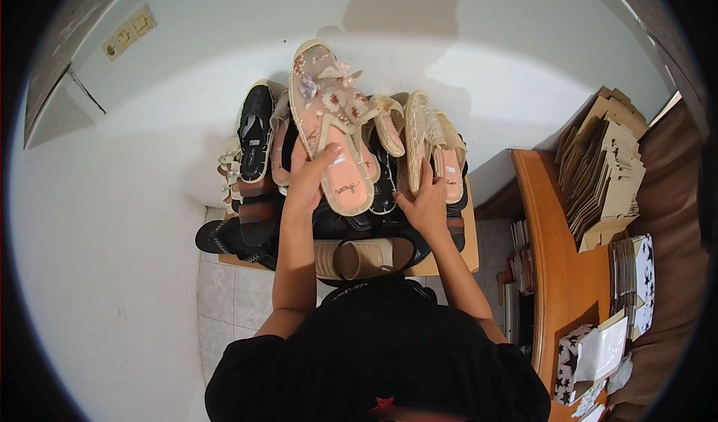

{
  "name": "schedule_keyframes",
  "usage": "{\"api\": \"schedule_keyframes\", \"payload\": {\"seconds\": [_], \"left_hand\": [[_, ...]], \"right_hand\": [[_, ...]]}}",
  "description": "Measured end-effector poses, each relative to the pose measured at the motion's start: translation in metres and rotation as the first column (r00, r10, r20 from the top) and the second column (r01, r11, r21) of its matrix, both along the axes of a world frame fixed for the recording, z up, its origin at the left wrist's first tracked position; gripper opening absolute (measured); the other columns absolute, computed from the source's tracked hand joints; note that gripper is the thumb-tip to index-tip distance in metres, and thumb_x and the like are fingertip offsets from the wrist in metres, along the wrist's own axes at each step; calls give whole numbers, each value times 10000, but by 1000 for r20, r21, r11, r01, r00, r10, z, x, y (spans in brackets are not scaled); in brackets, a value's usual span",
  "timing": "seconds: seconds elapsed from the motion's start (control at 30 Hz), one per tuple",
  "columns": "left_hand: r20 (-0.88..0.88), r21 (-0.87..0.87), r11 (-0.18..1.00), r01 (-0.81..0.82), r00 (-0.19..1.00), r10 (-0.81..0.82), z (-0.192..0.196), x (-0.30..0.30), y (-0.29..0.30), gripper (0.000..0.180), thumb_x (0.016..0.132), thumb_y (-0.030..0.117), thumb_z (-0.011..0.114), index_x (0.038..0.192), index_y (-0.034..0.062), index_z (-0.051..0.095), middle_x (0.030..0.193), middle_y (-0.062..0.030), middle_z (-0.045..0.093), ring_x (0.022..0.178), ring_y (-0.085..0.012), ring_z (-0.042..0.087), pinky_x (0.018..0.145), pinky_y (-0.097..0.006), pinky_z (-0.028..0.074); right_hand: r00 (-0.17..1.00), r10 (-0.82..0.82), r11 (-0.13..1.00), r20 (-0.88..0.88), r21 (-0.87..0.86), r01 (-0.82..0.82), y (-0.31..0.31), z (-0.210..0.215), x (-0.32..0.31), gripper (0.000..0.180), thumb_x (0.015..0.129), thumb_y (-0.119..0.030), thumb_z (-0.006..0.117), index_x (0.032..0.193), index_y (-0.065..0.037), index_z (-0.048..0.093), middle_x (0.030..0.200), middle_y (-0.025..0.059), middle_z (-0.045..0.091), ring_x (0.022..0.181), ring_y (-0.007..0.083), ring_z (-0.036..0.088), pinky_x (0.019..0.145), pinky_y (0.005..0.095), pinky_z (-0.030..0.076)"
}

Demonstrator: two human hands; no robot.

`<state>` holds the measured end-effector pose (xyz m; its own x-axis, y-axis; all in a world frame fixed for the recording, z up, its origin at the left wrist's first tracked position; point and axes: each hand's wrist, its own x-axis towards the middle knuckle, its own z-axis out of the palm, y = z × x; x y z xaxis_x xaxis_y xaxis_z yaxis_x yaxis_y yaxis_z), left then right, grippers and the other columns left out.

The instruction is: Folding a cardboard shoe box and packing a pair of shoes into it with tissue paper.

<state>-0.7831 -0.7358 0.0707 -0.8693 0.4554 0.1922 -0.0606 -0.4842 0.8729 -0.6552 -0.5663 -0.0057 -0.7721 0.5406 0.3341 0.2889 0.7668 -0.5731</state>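
My left hand [305, 181] is closed around a beige mesh mule [345, 156] with flower trim, a pale pink insole and a rope-like edge. This mule is raised above the other shoes, toe toward the wall, my thumb on its insole. My right hand [425, 206] is closed at the heel end of a second beige mule [416, 145], which is tipped on its side. Beside that one stands another beige mule [450, 175] with a pink insole. A black mule [256, 138] leans to the left of my left hand.
Several more shoes cover the small wooden table [470, 235], among them a black sandal [217, 236] and a beige banded slipper [364, 257] at the near edge. At right, a wooden desk [550, 272] bears folded cardboard [606, 175] and a star-patterned box [572, 362]. The white wall rises behind.
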Motion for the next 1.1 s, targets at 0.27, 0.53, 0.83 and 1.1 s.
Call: {"api": "schedule_keyframes", "payload": {"seconds": [0.27, 0.53, 0.83, 1.1], "left_hand": [[-354, -307, 933, -190, 932, 74, 15, -25, 60, 606, 785, 20, 639, 1291, -2, 307, 1115, -134, 555, 1002, -159, 554, 839, -291, 459], [-590, -694, 568, -442, 801, -98, 19, -23, 93, 775, 758, 314, 667, 1344, 1, 267, 1301, -316, 353, 1199, -423, 383, 965, -439, 366], [-569, -819, 306, -485, 750, -336, 7, -4, 91, 897, 685, 394, 670, 1389, 44, 238, 1379, -328, 233, 1242, -498, 296, 998, -481, 334], [-680, -733, 328, -597, 661, -317, 11, 14, 90, 813, 718, 276, 673, 1394, 111, 252, 1384, -286, 251, 1260, -503, 255, 1007, -570, 265]], "right_hand": [[998, -13, 982, -66, -191, 0, -2, -13, -5, 964, 634, -321, 780, 1374, -48, 226, 1065, 343, 423, 911, 451, 484, 864, 426, 414], [917, -74, 667, -391, -703, -247, 33, -33, -18, 778, 811, -423, 621, 1335, 35, 273, 1177, 247, 483, 1061, 241, 491, 932, 325, 365], [992, -17, 528, -127, -843, -99, 26, 7, -19, 876, 775, -406, 663, 1351, 33, 171, 1102, 157, 492, 886, 179, 524, 788, 267, 433], [977, 2, 481, -212, -856, -187, 40, 1, -21, 790, 761, -309, 630, 1352, 20, 222, 1096, 156, 500, 946, 192, 514, 815, 287, 426]]}}
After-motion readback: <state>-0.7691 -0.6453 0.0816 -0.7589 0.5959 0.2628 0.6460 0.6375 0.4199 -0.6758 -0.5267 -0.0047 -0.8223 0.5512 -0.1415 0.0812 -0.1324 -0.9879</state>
